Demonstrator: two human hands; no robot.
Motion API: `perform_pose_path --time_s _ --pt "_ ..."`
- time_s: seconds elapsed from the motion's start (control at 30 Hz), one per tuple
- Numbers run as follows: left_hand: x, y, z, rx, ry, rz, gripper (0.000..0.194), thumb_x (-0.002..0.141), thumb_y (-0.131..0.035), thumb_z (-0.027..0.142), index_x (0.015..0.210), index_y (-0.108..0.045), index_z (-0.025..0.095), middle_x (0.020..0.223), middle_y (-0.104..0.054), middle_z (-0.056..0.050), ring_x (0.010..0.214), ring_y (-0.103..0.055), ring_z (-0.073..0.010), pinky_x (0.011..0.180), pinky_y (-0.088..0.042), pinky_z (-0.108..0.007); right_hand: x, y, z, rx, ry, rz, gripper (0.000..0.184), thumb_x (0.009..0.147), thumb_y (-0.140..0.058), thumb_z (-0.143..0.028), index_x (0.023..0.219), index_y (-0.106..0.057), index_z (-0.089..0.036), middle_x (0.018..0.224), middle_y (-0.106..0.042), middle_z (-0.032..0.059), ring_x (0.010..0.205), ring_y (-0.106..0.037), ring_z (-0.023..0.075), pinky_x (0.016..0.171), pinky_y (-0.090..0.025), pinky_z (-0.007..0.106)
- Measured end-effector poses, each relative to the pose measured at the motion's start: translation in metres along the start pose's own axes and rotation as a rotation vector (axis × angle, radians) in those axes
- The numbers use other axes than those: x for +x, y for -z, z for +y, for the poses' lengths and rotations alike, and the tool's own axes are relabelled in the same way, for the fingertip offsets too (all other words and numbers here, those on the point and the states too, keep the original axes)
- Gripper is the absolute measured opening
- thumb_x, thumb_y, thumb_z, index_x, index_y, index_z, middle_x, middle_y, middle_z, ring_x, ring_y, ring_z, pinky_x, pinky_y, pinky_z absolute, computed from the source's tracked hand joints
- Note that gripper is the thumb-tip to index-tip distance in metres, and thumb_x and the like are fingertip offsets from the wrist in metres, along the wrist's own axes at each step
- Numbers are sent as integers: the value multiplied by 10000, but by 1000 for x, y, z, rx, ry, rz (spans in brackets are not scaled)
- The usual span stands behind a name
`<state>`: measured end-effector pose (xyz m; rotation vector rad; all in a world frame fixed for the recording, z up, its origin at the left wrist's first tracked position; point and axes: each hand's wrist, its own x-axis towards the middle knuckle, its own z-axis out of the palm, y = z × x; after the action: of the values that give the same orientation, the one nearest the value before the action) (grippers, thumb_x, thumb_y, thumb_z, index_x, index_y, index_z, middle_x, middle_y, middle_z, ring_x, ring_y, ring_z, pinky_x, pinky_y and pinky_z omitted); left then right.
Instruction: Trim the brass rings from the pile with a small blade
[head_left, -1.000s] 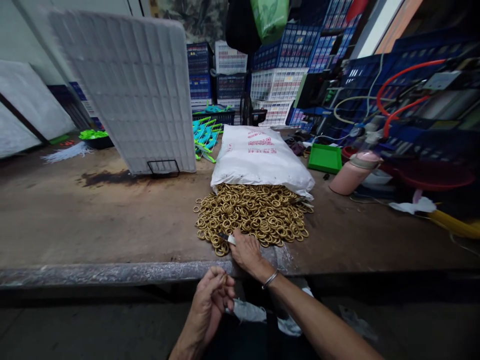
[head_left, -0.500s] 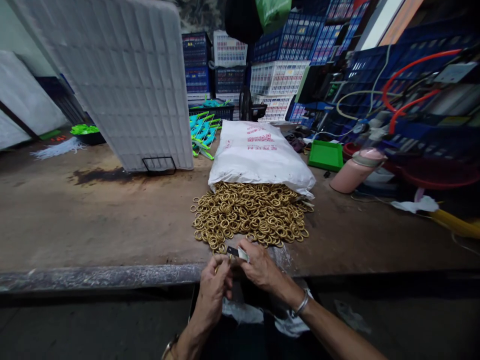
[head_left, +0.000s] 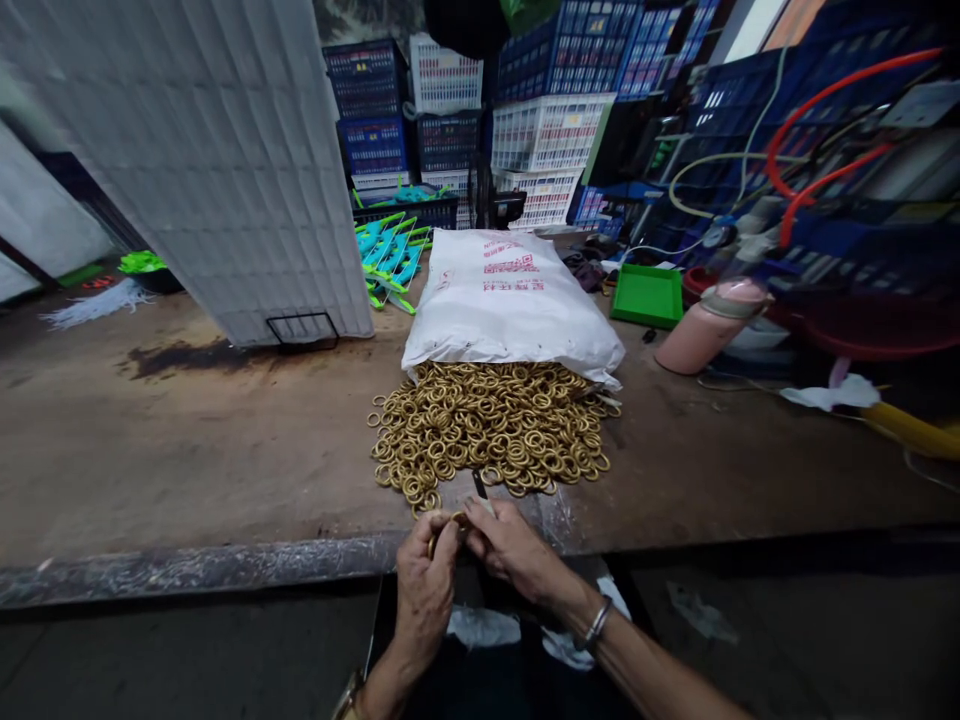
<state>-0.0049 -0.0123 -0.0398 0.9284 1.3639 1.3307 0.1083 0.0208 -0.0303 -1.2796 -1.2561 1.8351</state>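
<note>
A heap of golden rings (head_left: 487, 430) spills from the open mouth of a white sack (head_left: 508, 295) lying on the brown workbench (head_left: 187, 450). Both my hands meet at the bench's near edge, just in front of the heap. My left hand (head_left: 426, 585) is closed, pinching a golden ring (head_left: 444, 524) between thumb and fingers. My right hand (head_left: 511, 548) is closed on a small dark blade (head_left: 480, 487) whose tip sticks up beside that ring. A metal bangle sits on my right wrist.
A large white ribbed panel (head_left: 217, 170) leans on a wire stand at the left. Behind the sack lie teal and green hangers (head_left: 390, 255), stacked blue and white crates (head_left: 540, 150), a green tray (head_left: 649, 297), a pink bottle (head_left: 709, 325), and red hoses at right.
My right hand drew back from the heap with the blade and joined my left hand, which rose to the bench edge. The view tipped downward slightly.
</note>
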Motion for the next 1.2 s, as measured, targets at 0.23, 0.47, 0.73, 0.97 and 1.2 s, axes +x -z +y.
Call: perform_pose_path --time_s 0.23,0.47,0.73,0.97,1.2 --pt "-2 -3 14 -89 212 -109 257 679 -629 400 682 -556 154 505 -481 53 376 -287 -34 380 -230 -168 6 2 -2 10 33 48 308 768 -430 -457 627 -419 -183 470 -394 -75 353 -254 35 345 -185 171" --pt "-4 6 10 -165 310 -214 288 773 -518 444 684 -479 173 476 -387 76 356 -237 -29 352 -167 -161 7 3 -11 -391 252 202 146 725 -461 -247 599 -450 -173 561 -421 -50 543 -371 78 505 -311 188" --pt "-7 6 13 -331 344 -250 269 737 -573 433 728 -486 178 584 -472 56 392 -311 -31 370 -228 -155 5 5 -9 -442 246 157 189 798 -366 -235 635 -442 -179 538 -457 -40 508 -418 90 514 -324 203" --pt "-7 7 7 -270 322 -196 281 733 -574 451 768 -476 190 587 -500 55 396 -337 -33 371 -250 -143 -7 7 -2 -860 353 108 108 708 -399 -113 675 -467 -189 597 -520 -16 564 -448 110 537 -281 213" --pt "-8 6 9 -129 218 -195 325 709 -574 491 724 -481 180 549 -487 51 369 -336 -38 341 -258 -147 -8 5 -3 -1032 345 76 196 648 -381 -80 763 -498 -187 618 -537 -8 565 -441 116 536 -234 234"
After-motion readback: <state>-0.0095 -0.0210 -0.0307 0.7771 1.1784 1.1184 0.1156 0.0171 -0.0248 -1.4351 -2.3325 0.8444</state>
